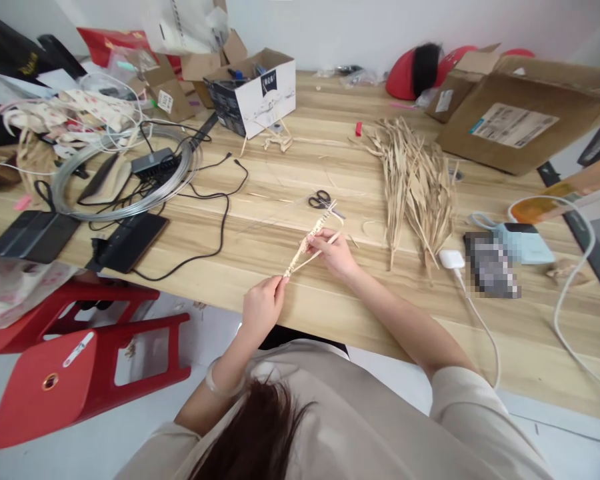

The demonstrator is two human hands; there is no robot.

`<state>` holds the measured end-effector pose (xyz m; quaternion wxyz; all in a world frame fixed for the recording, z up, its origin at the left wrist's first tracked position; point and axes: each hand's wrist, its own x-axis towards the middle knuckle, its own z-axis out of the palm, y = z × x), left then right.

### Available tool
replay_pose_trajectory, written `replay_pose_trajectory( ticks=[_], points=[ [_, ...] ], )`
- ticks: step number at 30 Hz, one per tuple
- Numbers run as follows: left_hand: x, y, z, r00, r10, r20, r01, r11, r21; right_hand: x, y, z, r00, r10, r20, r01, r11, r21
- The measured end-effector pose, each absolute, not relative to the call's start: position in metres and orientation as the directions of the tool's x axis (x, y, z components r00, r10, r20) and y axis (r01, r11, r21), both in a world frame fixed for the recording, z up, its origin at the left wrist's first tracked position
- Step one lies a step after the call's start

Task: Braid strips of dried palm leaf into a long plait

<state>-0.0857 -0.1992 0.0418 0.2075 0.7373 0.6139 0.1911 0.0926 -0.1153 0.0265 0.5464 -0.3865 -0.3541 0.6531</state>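
Note:
A thin braid of dried straw (306, 245) runs between my two hands over the wooden table (290, 293). My left hand (261, 307) pinches its lower end near the table's front edge. My right hand (334, 253) is closed on the braid's upper part, where loose strands fan out. Black-handled scissors (321, 199) lie just beyond my right hand. A heap of dried straw leaves (416, 181) lies to the right of the scissors.
A wire coil (125, 180), black cables and dark devices (130, 241) fill the left. Cardboard boxes (520, 120) and a printed box (253, 90) stand at the back. A white charger (451, 259) and phone (490, 263) lie right. Red stools (80, 373) stand below left.

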Motion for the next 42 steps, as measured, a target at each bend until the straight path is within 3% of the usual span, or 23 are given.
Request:
replay_pose_trajectory(
  ticks=[4, 13, 19, 28, 42],
  points=[
    [-0.083, -0.198, 0.033, 0.168, 0.985, 0.041, 0.75, -0.155, 0.643, 0.094, -0.114, 0.027, -0.128, 0.984, -0.12, -0.429, -0.164, -0.888],
    [-0.079, -0.196, 0.029, 0.137, 0.986, 0.096, 0.806, -0.167, 0.568, 0.094, -0.114, 0.02, -0.123, 0.985, -0.124, -0.462, -0.167, -0.871],
    [-0.081, -0.186, 0.031, 0.191, 0.981, 0.036, 0.734, -0.167, 0.659, 0.099, -0.11, 0.018, -0.2, 0.974, -0.105, -0.408, -0.18, -0.895],
    [-0.079, -0.194, 0.027, 0.211, 0.975, 0.072, 0.683, -0.2, 0.703, 0.117, -0.096, 0.024, 0.074, 0.986, -0.15, -0.548, -0.085, -0.832],
    [-0.08, -0.193, 0.024, 0.194, 0.981, 0.013, 0.648, -0.138, 0.749, 0.114, -0.1, 0.025, -0.085, 0.977, -0.194, -0.552, -0.209, -0.807]
  ],
)
